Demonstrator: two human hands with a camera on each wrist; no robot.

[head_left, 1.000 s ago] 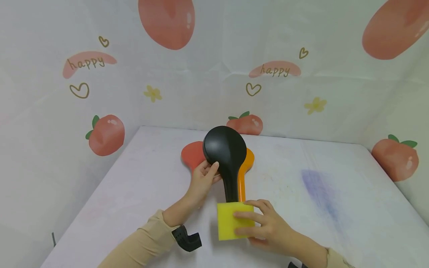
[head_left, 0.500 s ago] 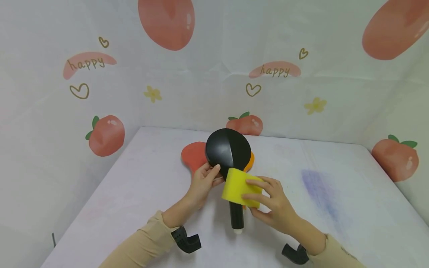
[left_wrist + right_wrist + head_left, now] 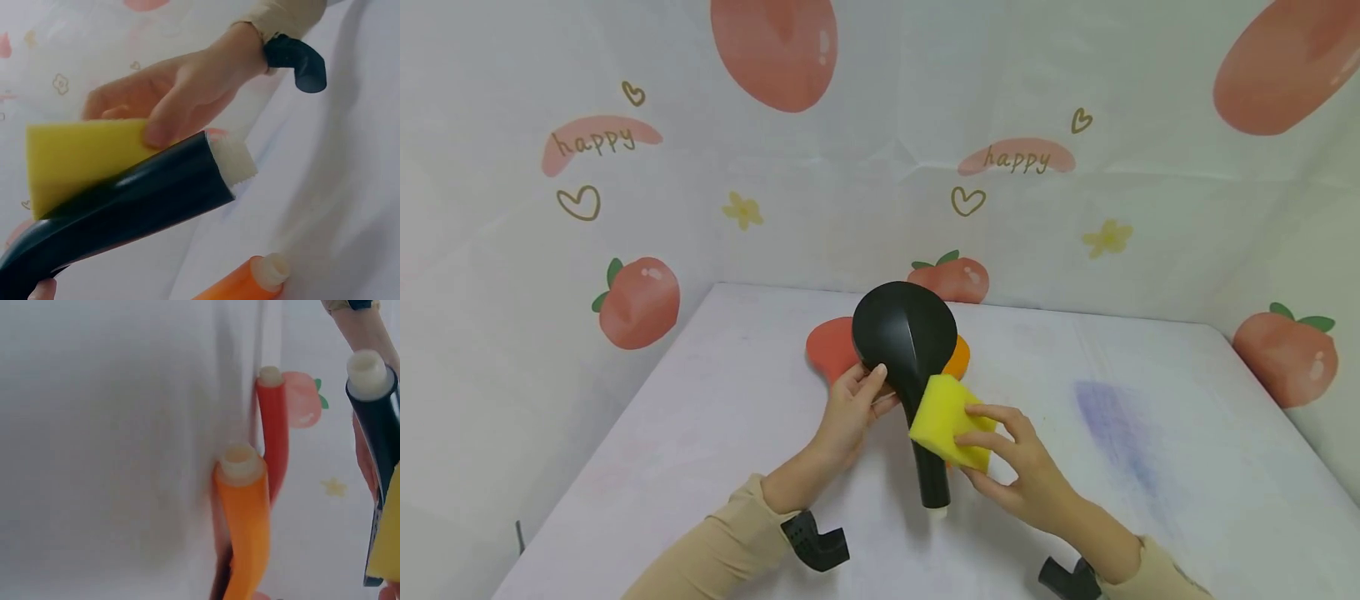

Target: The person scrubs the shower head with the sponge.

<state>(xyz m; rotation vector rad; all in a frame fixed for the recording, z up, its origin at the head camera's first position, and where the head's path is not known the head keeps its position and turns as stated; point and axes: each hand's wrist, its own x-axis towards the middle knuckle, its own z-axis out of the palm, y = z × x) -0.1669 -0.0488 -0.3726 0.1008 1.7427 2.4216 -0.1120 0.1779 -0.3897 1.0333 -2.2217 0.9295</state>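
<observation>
A black handheld shower head [image 3: 904,327] is held up above the table by my left hand [image 3: 841,421], which grips it at the neck with the thumb in front. Its handle slopes down toward me and ends in a white threaded connector [image 3: 234,160]. My right hand [image 3: 1033,471] pinches a yellow sponge [image 3: 949,423] between thumb and fingers. In the left wrist view, the sponge lies against the black handle [image 3: 156,195]. Behind the black one are a red shower head [image 3: 833,346] and an orange shower head [image 3: 957,360], both partly hidden.
The right wrist view shows the orange handle [image 3: 245,519] in front of the red handle [image 3: 274,422], each with a pale connector. A white table [image 3: 715,392] carries a bluish-purple smudge [image 3: 1112,425] at right. A printed white backdrop [image 3: 865,192] stands behind it.
The sponge has moved up from the handle's lower end toward the neck, then slightly right, turning askew. The black shower head has tilted a little. My left hand keeps its grip.
</observation>
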